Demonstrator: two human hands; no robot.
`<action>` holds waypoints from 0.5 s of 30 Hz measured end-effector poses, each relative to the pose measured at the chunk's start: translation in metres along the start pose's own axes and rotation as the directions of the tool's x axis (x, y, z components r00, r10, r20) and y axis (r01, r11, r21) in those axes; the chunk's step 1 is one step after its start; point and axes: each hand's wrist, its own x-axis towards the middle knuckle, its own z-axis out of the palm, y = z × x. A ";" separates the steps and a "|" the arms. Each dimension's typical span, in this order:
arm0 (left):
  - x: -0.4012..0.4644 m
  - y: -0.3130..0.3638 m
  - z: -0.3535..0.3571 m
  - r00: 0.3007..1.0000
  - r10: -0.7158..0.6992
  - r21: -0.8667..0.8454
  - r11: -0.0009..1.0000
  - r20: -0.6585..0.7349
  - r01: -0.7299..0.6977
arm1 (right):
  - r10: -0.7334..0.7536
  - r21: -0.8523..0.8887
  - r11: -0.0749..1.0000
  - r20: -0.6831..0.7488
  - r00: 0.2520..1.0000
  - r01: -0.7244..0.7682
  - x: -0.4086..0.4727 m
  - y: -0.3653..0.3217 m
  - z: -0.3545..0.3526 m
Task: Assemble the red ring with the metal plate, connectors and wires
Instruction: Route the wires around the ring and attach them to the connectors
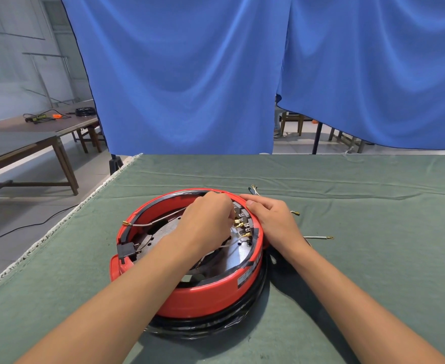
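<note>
The red ring sits on a black base on the green cloth, with the metal plate inside it. My left hand reaches into the ring, fingers curled and pinching a brass wire connector beside the grey terminal block at the ring's right inner wall. My right hand grips the ring's right rim, thumb on top by the block. Other brass connectors sit below on the block. A white wire with a brass end crosses the plate to the left rim.
Loose wires with brass terminals lie on the cloth to the right and behind the ring. A black plug socket sits in the ring's left wall. The table's left edge is close; blue curtains hang behind.
</note>
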 end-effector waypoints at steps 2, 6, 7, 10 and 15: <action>0.000 0.001 0.001 1.000 0.000 0.009 1.000 -0.001 0.000 | 0.002 0.002 1.000 0.001 1.000 -0.002 0.000 0.000 0.000; 0.001 0.001 0.002 1.000 -0.005 0.011 1.000 -0.008 0.005 | 0.003 0.004 1.000 0.005 1.000 -0.003 -0.001 -0.002 0.000; 0.001 0.000 0.002 1.000 -0.004 0.009 1.000 -0.012 0.004 | 0.005 0.005 1.000 0.006 1.000 -0.005 -0.001 -0.002 0.000; 0.001 0.000 0.003 1.000 -0.005 -0.001 1.000 -0.024 0.005 | 0.009 0.008 1.000 0.003 1.000 -0.009 -0.002 -0.003 0.000; 0.001 0.000 0.004 1.000 -0.001 -0.002 1.000 -0.027 0.001 | 0.015 -0.008 1.000 0.001 1.000 -0.015 -0.003 -0.004 0.000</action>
